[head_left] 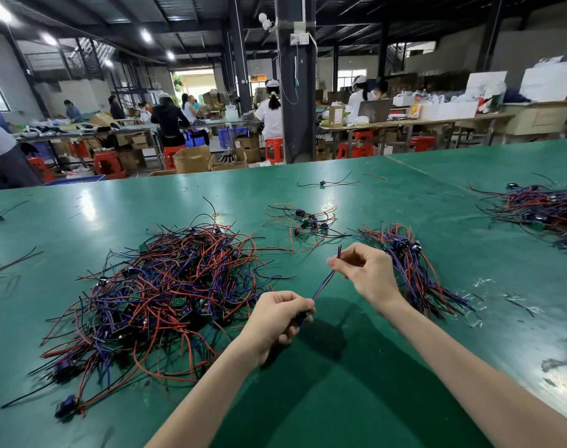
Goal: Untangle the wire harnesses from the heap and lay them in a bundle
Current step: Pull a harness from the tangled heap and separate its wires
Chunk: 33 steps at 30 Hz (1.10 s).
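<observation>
A big tangled heap of red, blue and black wire harnesses [159, 295] lies on the green table [340, 383], left of my hands. One wire harness [324, 283] stretches between my hands above the table. My left hand [280, 320] is closed on its lower end, where a dark connector peeks out. My right hand [364, 270] pinches the wires near their upper tips. Just right of that hand, a straightened bundle of harnesses [411, 270] rests on the table.
A small loose cluster of harnesses [308, 221] sits behind my hands, and another large pile [547, 208] lies at the far right. Stray wires [324, 182] are scattered near the far edge. Seated workers, benches and boxes fill the hall beyond.
</observation>
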Available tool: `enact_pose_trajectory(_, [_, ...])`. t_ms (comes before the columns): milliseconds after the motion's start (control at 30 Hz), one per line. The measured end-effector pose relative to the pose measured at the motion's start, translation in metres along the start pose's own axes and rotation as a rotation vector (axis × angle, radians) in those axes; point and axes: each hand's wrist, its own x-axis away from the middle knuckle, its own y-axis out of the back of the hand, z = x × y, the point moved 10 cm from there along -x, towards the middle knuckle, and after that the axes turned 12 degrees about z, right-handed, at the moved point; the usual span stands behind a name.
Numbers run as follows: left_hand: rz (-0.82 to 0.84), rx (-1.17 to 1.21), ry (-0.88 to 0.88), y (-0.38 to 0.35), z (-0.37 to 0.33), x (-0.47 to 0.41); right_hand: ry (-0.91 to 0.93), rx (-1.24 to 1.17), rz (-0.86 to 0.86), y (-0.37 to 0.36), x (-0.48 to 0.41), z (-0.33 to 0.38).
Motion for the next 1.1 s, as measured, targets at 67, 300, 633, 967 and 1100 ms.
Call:
enact_pose_trajectory(67, [-0.015,-0.033,-0.016,0.003,-0.001,0.000,0.040,0.038,-0.005,0.001,0.001,0.005])
enact_pose_trajectory(300, [0.054,0.023,-0.019,-0.004,0.001,-0.005,-0.217,-0.521,0.013,-0.005,0.004,-0.016])
enact_pose_trajectory(633, [0.118,0.008,-0.037,-0.011,-0.001,-0.003,-0.425,-0.754,-0.016,-0.013,0.008,-0.034])
enact_pose_trajectory(967, [0.240,-0.053,-0.010,-0.020,0.002,-0.003,-0.412,-0.649,-0.095,-0.003,0.008,-0.033])
enact_pose_trajectory(1100, [0.281,-0.054,-0.073,-0.025,-0.007,0.000,-0.609,-0.879,0.045,-0.024,0.016,-0.041])
